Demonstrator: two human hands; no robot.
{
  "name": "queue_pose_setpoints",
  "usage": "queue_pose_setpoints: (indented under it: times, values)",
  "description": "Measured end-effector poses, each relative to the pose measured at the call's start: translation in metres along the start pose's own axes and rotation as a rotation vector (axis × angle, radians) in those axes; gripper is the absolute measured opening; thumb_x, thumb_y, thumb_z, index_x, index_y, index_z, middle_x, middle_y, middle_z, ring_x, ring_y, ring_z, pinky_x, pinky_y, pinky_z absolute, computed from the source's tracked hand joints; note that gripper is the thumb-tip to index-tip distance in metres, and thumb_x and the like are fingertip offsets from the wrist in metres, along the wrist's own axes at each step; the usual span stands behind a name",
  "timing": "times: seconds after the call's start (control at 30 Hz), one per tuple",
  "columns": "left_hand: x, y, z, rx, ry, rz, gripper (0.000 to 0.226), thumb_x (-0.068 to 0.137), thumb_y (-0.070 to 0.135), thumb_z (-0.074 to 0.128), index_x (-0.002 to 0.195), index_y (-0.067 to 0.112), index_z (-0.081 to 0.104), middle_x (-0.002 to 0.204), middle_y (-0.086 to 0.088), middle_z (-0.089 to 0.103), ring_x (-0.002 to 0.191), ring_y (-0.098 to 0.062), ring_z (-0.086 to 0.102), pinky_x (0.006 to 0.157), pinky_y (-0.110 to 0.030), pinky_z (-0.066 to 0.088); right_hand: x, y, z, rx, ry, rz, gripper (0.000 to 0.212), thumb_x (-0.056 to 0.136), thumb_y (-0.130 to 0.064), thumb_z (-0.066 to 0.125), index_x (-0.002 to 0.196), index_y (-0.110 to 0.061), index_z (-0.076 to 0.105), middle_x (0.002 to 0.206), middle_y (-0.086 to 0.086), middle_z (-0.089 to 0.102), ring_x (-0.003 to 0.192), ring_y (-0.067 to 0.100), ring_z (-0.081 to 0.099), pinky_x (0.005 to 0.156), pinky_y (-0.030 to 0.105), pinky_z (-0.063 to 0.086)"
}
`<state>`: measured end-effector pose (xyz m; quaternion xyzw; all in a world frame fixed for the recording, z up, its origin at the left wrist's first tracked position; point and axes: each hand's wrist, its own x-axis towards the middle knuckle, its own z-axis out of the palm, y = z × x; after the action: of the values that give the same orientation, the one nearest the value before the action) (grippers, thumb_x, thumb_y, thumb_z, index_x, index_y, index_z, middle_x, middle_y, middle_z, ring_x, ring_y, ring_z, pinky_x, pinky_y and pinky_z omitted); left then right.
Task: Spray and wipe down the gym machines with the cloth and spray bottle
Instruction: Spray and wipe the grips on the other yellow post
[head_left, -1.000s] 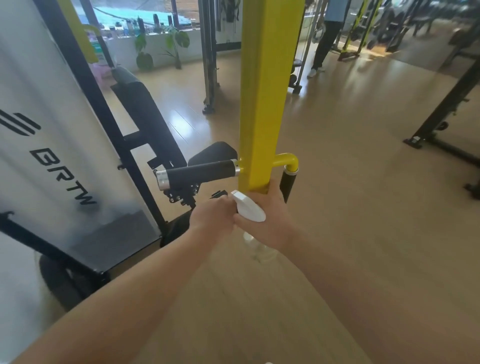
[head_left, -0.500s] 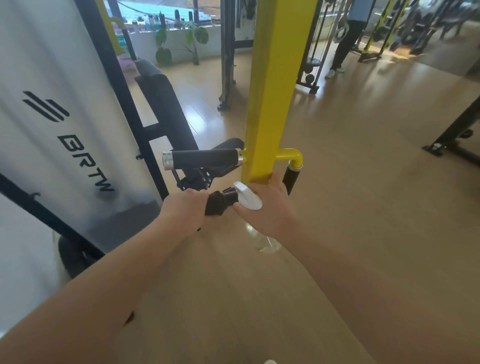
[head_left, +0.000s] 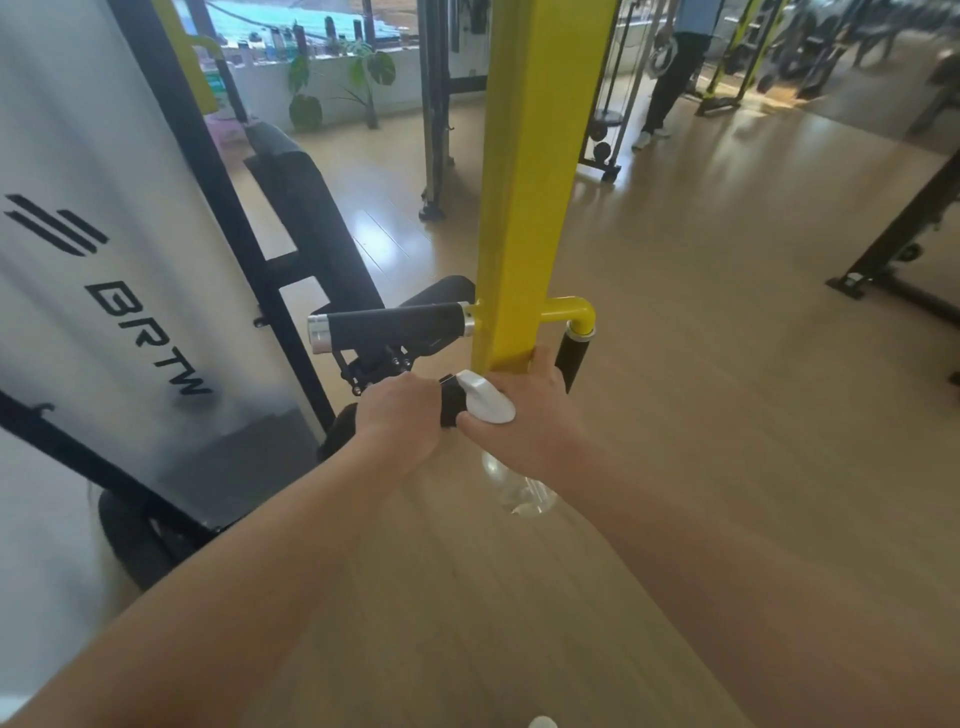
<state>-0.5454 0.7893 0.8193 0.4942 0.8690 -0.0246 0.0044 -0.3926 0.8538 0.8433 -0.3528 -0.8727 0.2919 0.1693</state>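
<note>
The spray bottle (head_left: 485, 401) has a white head and a clear body hanging below my right hand (head_left: 530, 423), which grips its neck under the foot of the yellow post (head_left: 524, 208). My left hand (head_left: 400, 415) is closed around a short black piece (head_left: 450, 406) that touches the bottle's head. Whether that piece is a cloth, a nozzle or a machine part I cannot tell. Above both hands a black foam handle (head_left: 389, 326) sticks out left from the post. A second black grip (head_left: 571, 358) hangs at the post's right.
A white panel marked BRTW (head_left: 104, 260) in a black frame fills the left. Behind it leans a black padded bench (head_left: 306, 218). A black machine base (head_left: 904, 265) stands on the wooden floor at right. A person (head_left: 670, 73) stands far back near cable machines.
My left hand slid a little left from the bottle's head, baring the black piece, then closed back in. My right hand kept its hold under the post.
</note>
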Motion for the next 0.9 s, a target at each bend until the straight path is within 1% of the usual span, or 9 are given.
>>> queue_pose_setpoints:
  times: [0.07,0.17,0.23,0.3,0.37,0.4,0.57,0.77,0.9]
  values:
    - [0.005,0.015,-0.003,-0.007,-0.008,0.047,0.011,0.099,0.018,0.058,0.105,0.017,0.068,0.082,0.002,0.058,0.082,-0.022,0.066,0.072,-0.032,0.054,-0.001,0.001,0.001,0.000,-0.001,-0.009,0.021,0.086,-0.052,0.074,0.102,-0.038,0.071,0.124,-0.003,0.033,0.107,0.021,0.045,0.093,0.031,0.044]
    - [0.006,0.021,-0.003,-0.018,0.020,0.124,0.011,0.099,0.017,0.055,0.105,0.019,0.064,0.083,0.003,0.057,0.082,-0.023,0.066,0.070,-0.032,0.051,-0.004,0.003,0.003,-0.002,0.047,0.019,0.020,0.084,-0.052,0.075,0.097,-0.037,0.072,0.122,-0.005,0.032,0.105,0.022,0.047,0.093,0.037,0.049]
    - [0.004,0.010,0.003,-0.049,0.045,0.148,0.014,0.098,0.023,0.058,0.112,0.022,0.061,0.085,0.005,0.060,0.078,-0.021,0.065,0.067,-0.033,0.053,-0.003,0.000,0.005,-0.014,0.079,0.037,0.020,0.082,-0.050,0.077,0.092,-0.035,0.070,0.124,-0.001,0.037,0.105,0.025,0.050,0.093,0.043,0.054]
    - [0.000,-0.007,0.010,-0.056,0.059,0.119,0.020,0.098,0.033,0.064,0.115,0.024,0.059,0.085,0.006,0.059,0.073,-0.016,0.060,0.059,-0.029,0.044,-0.002,-0.002,0.006,-0.032,0.088,0.057,0.021,0.081,-0.047,0.078,0.094,-0.032,0.071,0.126,0.003,0.039,0.107,0.027,0.051,0.094,0.042,0.053]
    - [-0.008,-0.028,0.015,-0.043,0.091,0.081,0.025,0.094,0.042,0.070,0.110,0.026,0.060,0.080,0.009,0.057,0.067,-0.013,0.057,0.051,-0.024,0.033,-0.001,-0.007,0.009,-0.040,0.092,0.057,0.022,0.082,-0.046,0.077,0.096,-0.031,0.072,0.126,0.004,0.039,0.108,0.028,0.050,0.095,0.039,0.051]
    - [-0.011,-0.037,0.016,-0.039,0.098,0.073,0.026,0.093,0.044,0.071,0.109,0.027,0.061,0.078,0.009,0.056,0.066,-0.012,0.058,0.050,-0.023,0.032,0.000,-0.008,0.011,-0.047,0.096,0.054,0.021,0.082,-0.047,0.075,0.095,-0.032,0.071,0.125,0.004,0.039,0.108,0.029,0.050,0.094,0.038,0.050]
    - [-0.027,-0.066,0.014,-0.035,0.071,0.027,0.030,0.090,0.047,0.072,0.110,0.028,0.061,0.082,0.009,0.059,0.069,-0.013,0.059,0.062,-0.030,0.050,0.003,-0.008,0.019,-0.047,0.106,0.071,0.018,0.081,-0.050,0.073,0.091,-0.035,0.069,0.122,0.004,0.039,0.105,0.030,0.050,0.088,0.033,0.043]
    - [-0.022,-0.043,0.006,0.067,0.042,0.055,0.020,0.097,0.034,0.066,0.113,0.022,0.067,0.069,0.008,0.045,0.064,-0.014,0.052,0.057,-0.028,0.042,-0.004,-0.005,0.014,-0.064,0.072,0.051,0.031,0.084,-0.053,0.075,0.108,-0.034,0.073,0.133,0.001,0.035,0.108,0.024,0.045,0.095,0.032,0.041]
    - [-0.009,-0.005,-0.001,0.080,0.033,0.078,0.015,0.097,0.014,0.060,0.109,0.017,0.068,0.078,0.003,0.052,0.072,-0.020,0.055,0.063,-0.033,0.044,-0.007,-0.005,0.009,-0.098,0.046,0.053,0.029,0.085,-0.052,0.074,0.108,-0.035,0.073,0.136,0.004,0.033,0.107,0.027,0.045,0.098,0.037,0.047]
